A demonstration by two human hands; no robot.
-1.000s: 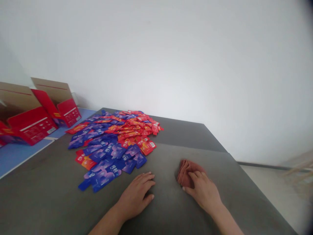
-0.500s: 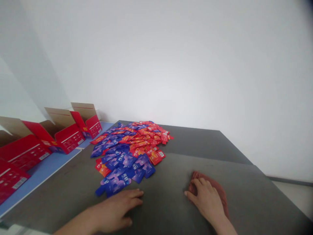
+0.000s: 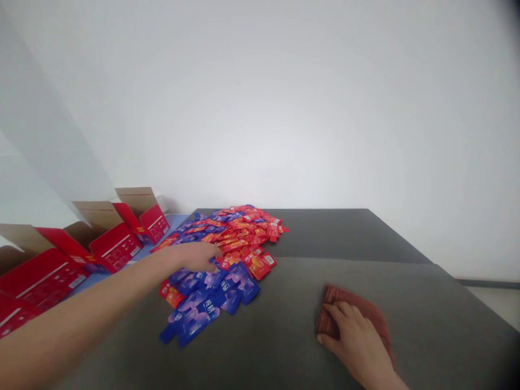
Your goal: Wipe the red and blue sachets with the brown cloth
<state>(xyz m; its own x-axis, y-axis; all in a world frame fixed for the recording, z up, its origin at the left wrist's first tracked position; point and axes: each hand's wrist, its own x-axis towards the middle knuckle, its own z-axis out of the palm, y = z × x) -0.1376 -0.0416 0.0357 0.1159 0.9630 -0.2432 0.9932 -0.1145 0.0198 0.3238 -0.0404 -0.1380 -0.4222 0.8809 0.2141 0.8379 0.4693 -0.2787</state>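
We judge the step in hand as a reach, our left hand over the packets heaped on the table, our right hand clutching the cloth well to their right; picking one up would call for a pinch; we cannot tell whether the blurred left fingertips grasp anything; the frame crops the nearest box.

Toward 7 o'clock from the view's centre, white Chinese characters mark a blue packet; the first reads 纯, the second is too blurred to be sure of. A red packet at 6 o'clock bears a barcode. Between 8 and 9, red cartons carry barcodes and small white print, illegible.
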